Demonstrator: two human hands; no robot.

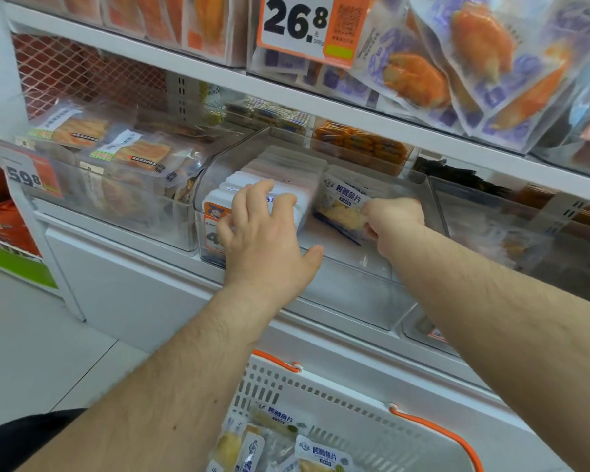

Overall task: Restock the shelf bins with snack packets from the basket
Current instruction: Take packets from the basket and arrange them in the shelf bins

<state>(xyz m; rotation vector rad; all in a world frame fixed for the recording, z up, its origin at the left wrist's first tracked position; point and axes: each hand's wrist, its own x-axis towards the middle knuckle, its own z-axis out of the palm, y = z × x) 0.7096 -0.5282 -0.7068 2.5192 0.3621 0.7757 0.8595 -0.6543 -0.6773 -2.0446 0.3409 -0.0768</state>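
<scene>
A clear plastic shelf bin [358,267] on the middle shelf holds a row of white snack packets [280,168] standing on edge along its left side. My left hand [264,240] reaches over the bin's front wall, its spread fingers resting on the front packets of that row. Inside the bin's right half, my right hand [390,221] grips a packet with blue print and yellow fish pieces [343,206]. Below, a white basket [348,413] with orange handles holds several more of the same packets [317,454].
A bin of orange-labelled packets [116,165] stands to the left, and a clear bin [511,226] to the right. The upper shelf carries purple packets [457,69] and a 26.8 price tag [304,25]. A white shelf base [133,284] lies below.
</scene>
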